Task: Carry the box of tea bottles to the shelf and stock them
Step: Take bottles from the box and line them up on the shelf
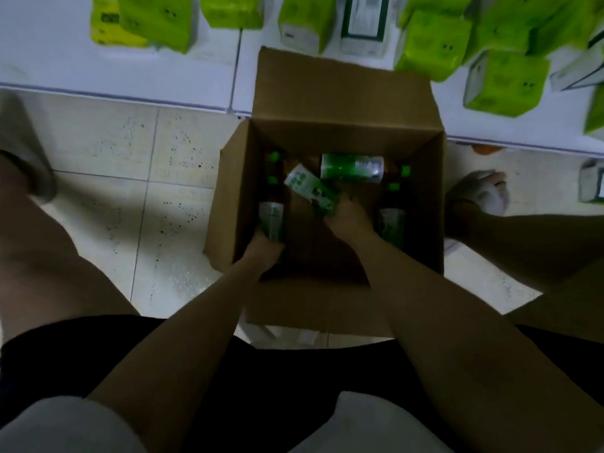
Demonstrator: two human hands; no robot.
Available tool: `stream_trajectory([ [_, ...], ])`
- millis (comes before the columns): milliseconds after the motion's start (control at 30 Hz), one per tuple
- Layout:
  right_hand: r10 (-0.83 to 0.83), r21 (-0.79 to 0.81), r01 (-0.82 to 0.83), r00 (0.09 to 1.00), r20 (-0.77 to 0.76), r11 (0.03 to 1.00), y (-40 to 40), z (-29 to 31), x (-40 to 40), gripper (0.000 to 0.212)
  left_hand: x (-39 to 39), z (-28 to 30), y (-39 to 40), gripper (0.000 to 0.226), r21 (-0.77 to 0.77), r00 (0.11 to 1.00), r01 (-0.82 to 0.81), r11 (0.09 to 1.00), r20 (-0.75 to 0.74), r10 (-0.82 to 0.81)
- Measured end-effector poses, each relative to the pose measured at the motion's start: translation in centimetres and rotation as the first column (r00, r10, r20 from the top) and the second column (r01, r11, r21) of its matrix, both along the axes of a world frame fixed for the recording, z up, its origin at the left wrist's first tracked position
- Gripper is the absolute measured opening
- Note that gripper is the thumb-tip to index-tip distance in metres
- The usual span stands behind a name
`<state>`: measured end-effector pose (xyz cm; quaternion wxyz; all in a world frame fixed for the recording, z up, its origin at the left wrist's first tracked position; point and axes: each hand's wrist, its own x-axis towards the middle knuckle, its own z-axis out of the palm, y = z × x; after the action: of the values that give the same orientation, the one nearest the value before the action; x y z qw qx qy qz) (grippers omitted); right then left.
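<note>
An open cardboard box stands on the floor in front of me, against the low white shelf. Inside lie several tea bottles with green caps and green-white labels. My left hand grips the bottom of one bottle at the box's left side. My right hand is closed around another bottle, which tilts up toward the left. A third bottle lies across the far side, and one more bottle rests along the right wall.
Green and white packets crowd the white shelf behind the box. My bare legs flank the box, with my right foot beside its right wall. A small white package lies on the tiled floor at the far right.
</note>
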<state>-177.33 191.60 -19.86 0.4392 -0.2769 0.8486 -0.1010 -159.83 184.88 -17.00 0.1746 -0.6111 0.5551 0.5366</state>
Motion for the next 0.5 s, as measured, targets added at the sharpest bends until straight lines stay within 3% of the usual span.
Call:
stream_trajectory([
  [167, -0.023, 0.043, 0.023, 1.0, 0.005, 0.999, -2.6, -2.4, -1.5, 0.075, -0.2, -1.6, 0.6, 0.055, -0.12, 0.979, 0.16, 0.98, 0.148, -0.142],
  [267, -0.042, 0.068, 0.035, 0.994, 0.097, 0.997, -3.8, -3.8, -1.6, 0.075, -0.1, -2.2, 1.4, 0.063, -0.183, 0.95, 0.261, 0.948, 0.223, -0.219],
  [333, -0.037, 0.082, 0.032, 0.997, 0.063, 0.996, -3.9, -4.4, -1.3, 0.075, -0.5, -2.3, 1.3, 0.069, -0.17, 0.928, 0.32, 0.932, 0.254, -0.272],
  [433, 0.14, 0.212, -0.137, 0.99, 0.0, 0.967, -3.0, -4.3, -0.6, 0.08, -0.9, -2.6, 0.9, 0.073, -0.134, 0.933, 0.272, 0.953, 0.279, -0.227],
  [500, 0.188, 0.295, -0.2, 0.98, 0.067, 0.934, -1.9, -3.7, 0.3, 0.081, -1.1, -2.9, 1.0, 0.073, -0.138, 0.925, 0.277, 0.951, 0.307, -0.225],
])
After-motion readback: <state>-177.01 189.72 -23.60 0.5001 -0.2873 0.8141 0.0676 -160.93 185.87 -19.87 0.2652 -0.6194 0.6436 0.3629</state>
